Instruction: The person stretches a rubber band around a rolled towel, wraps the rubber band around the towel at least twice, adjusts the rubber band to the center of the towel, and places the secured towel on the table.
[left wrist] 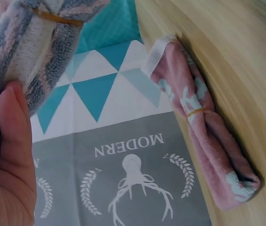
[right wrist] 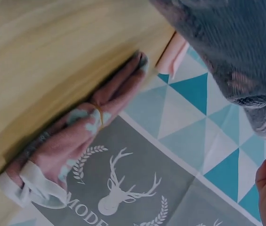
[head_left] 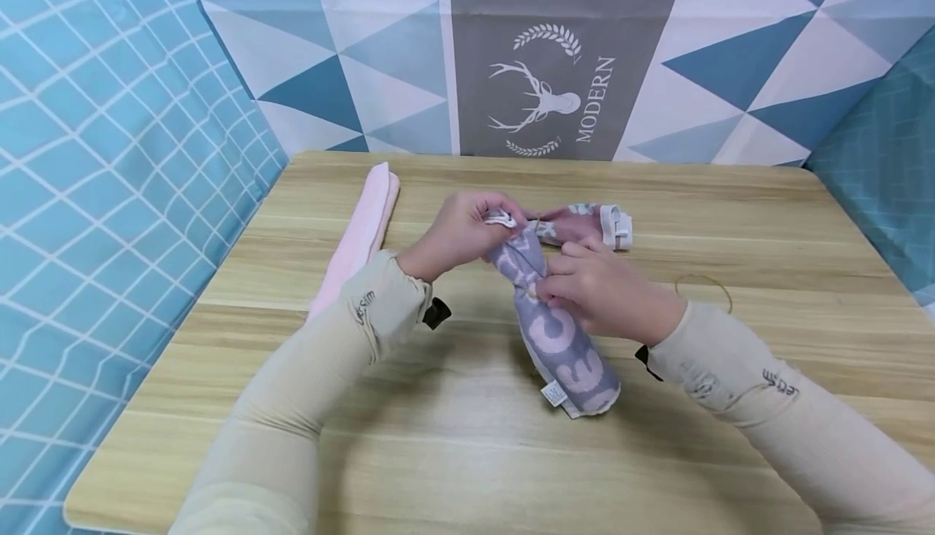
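Observation:
Both hands hold a rolled grey-purple towel (head_left: pixel 566 356) with pink lettering and a white tag, tilted over the table. My left hand (head_left: pixel 467 230) grips its far end, and the thumb lies along the cloth in the left wrist view. At the towel's narrowed middle, my right hand (head_left: pixel 602 287) pinches it with curled fingers. A tan rubber band (left wrist: pixel 60 18) circles the grey towel in the left wrist view. Just behind the hands lies a dusky pink towel (head_left: pixel 577 225) with pale blue patches, cinched by its own rubber band (left wrist: pixel 197 112).
A pale pink folded towel (head_left: pixel 358 230) lies lengthwise on the left of the wooden table (head_left: pixel 453 462), partly behind the left sleeve. Near the right wrist, a loose rubber band (head_left: pixel 704 278) rests on the wood. A patterned cloth (head_left: pixel 394 48) hangs behind the table.

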The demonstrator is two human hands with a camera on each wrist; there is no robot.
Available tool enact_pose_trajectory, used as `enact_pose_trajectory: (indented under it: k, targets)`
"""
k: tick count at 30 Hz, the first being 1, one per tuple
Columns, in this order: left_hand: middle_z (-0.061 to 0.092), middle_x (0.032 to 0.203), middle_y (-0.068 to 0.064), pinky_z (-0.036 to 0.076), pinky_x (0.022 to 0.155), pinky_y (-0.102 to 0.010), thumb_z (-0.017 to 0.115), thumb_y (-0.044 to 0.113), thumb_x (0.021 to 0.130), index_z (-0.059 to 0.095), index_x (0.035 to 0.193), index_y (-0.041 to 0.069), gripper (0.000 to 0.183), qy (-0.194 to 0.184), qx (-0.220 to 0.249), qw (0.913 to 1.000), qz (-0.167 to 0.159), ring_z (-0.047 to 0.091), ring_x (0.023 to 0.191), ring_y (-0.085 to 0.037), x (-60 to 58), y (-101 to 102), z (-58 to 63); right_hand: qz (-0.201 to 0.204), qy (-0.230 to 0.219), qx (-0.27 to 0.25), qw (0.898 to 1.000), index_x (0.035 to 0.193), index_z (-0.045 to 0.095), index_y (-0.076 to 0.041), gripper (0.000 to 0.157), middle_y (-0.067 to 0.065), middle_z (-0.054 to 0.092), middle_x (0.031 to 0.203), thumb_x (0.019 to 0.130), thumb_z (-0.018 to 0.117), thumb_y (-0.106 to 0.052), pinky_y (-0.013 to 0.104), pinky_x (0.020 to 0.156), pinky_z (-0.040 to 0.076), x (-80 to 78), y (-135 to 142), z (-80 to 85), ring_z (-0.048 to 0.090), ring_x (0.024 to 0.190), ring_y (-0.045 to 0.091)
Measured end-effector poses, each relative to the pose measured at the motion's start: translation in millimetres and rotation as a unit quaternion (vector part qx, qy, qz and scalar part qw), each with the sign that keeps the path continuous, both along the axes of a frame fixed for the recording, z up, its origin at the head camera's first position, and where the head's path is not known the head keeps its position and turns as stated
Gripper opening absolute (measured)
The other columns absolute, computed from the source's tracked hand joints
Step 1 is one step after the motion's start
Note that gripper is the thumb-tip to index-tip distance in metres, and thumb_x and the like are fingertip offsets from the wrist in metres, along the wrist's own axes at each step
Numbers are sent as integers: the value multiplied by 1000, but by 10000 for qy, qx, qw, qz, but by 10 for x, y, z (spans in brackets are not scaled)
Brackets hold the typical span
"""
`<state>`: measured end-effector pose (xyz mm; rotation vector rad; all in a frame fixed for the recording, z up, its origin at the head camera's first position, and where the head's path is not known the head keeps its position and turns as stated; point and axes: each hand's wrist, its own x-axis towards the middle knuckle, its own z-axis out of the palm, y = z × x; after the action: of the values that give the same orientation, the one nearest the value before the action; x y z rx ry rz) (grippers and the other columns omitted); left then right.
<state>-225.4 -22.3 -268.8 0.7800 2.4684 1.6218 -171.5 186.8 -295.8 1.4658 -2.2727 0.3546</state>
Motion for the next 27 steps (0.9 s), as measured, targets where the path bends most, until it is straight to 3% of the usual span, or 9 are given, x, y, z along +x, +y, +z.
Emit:
enact_pose_trajectory:
  k: [7,11,13,15,17,20,22,24,27]
  targets:
    - [67,83,-14,50,44,-25,64,-5,82,70,90,-5,10,-311,226,9984,406,55,52,-11,-49,-47,46,56,71,-110,9999,82,66,-9,33,0,65,82,57,77,10,35,66,37,121,81,-103,47,71,18]
    - [67,86,-14,51,44,-27,64,-3,82,71,93,-4,13,-352,282,9980,441,56,54,-12,-13,-42,100,-184,487,-559,9971,80,62,-9,31,1,64,77,57,76,8,39,66,38,63,113,-146,50,70,20]
    - [67,87,-11,50,47,-26,67,1,82,72,96,-1,15,15,31,9996,271,56,57,-12,41,-58,158,-262,534,-910,9941,78,59,-9,27,2,61,75,62,72,9,42,67,39,-13,126,-157,51,71,23]
    - [67,83,-8,47,50,-26,70,7,82,72,100,2,18,774,-441,9960,-72,53,59,-12,106,-93,236,-235,420,-1243,9911,77,56,-7,25,3,58,72,66,67,13,47,72,44,-90,141,-156,54,72,25]
    - [66,82,-5,44,54,-26,74,18,82,72,104,6,25,1919,-1032,9749,-455,51,61,-13,160,-127,311,-151,167,-1470,9889,77,55,-6,28,3,56,72,67,64,19,52,81,46,-147,166,-148,57,74,26]
    - [61,84,-6,41,61,-30,79,39,76,71,109,9,45,3617,-1758,9119,-821,48,68,-18,197,-180,394,57,-222,-1648,9861,77,54,-5,33,2,56,72,67,62,25,49,84,48,-202,197,-145,59,75,24]
    - [59,92,-9,44,69,-32,82,46,70,68,112,9,58,4252,-1836,8799,-1066,51,79,-22,198,-211,419,206,-562,-1755,9827,79,55,-5,33,2,56,72,67,62,25,37,78,51,-225,213,-154,57,72,19]
    - [56,99,-14,46,76,-35,85,43,66,66,114,8,63,4463,-1648,8680,-1424,52,87,-26,193,-236,418,430,-1158,-1923,9735,81,57,-2,31,3,58,73,69,61,26,26,68,48,-230,215,-150,55,72,13]
    - [57,104,-19,50,79,-34,87,27,69,65,110,7,51,4625,-1078,8578,-1967,56,91,-28,206,-226,392,791,-2275,-2082,9480,86,58,4,27,6,61,76,73,57,27,19,63,46,-216,203,-136,54,73,4]
